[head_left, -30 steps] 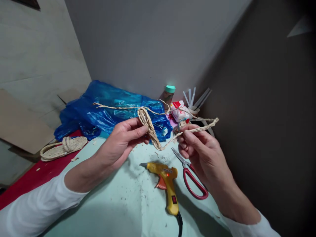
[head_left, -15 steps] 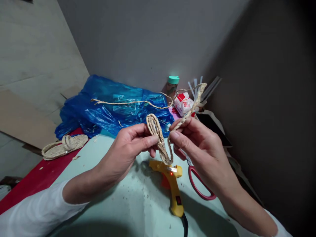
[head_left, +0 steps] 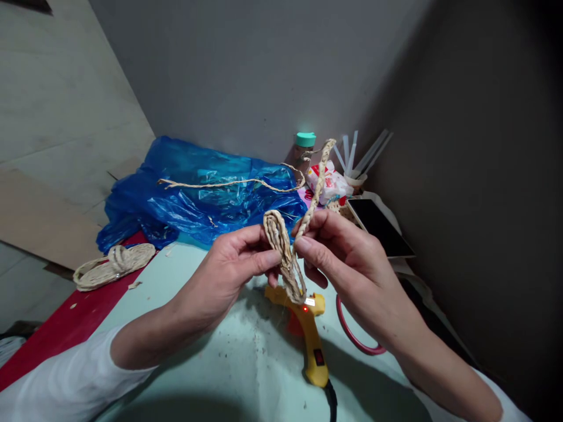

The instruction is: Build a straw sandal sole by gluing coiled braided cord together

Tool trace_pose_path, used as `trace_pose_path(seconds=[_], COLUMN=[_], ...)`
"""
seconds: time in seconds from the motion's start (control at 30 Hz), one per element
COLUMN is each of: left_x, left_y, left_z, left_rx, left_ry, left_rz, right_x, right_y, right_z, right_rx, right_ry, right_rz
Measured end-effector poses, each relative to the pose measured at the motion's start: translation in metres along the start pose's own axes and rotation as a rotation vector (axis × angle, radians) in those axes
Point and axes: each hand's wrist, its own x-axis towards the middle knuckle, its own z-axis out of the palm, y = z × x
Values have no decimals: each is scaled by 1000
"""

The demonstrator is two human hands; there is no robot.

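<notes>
My left hand (head_left: 240,264) pinches a flat, elongated coil of straw cord (head_left: 285,264) between thumb and fingers, in the middle of the view. Pinched in my right hand (head_left: 336,249) is the braided straw cord (head_left: 317,190) that runs on from the coil. Its loose end rises above my fingers, and a thinner strand trails left over the blue bag. Between the coil's lower right side and the cord a narrow gap shows. Just below lies a yellow glue gun (head_left: 311,340) with a red light lit.
Red-handled scissors (head_left: 358,340) lie partly under my right hand. A woven straw sole (head_left: 116,266) rests at the left on red cloth (head_left: 65,322). Behind are a blue plastic bag (head_left: 193,199), a green-lidded jar (head_left: 305,140), glue sticks (head_left: 352,149) and a black-screened tablet (head_left: 380,225).
My right hand has moved slightly left, bringing the cord nearer to the coil. The braid's free end has swung left and stands more upright.
</notes>
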Motion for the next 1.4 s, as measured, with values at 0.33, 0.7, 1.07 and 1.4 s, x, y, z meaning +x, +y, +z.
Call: trace_pose_path(seconds=[0.33,0.7,1.07,1.4], left_x=[-2,-4,-4,0], left_y=[2,3,6,0], left_z=[-2,-4,-5,1], left_rx=[102,227,316,-5], left_ry=[-16,-24,25,246], left_rz=[18,30,58,89], right_x=[-1,0,2,4], right_y=[6,7,9,14], right_z=[1,-1,0,1], right_rx=[24,-44,-69,-380], right_ry=[4,-18,-42,218], right_rz=[28,-1,-39,-356])
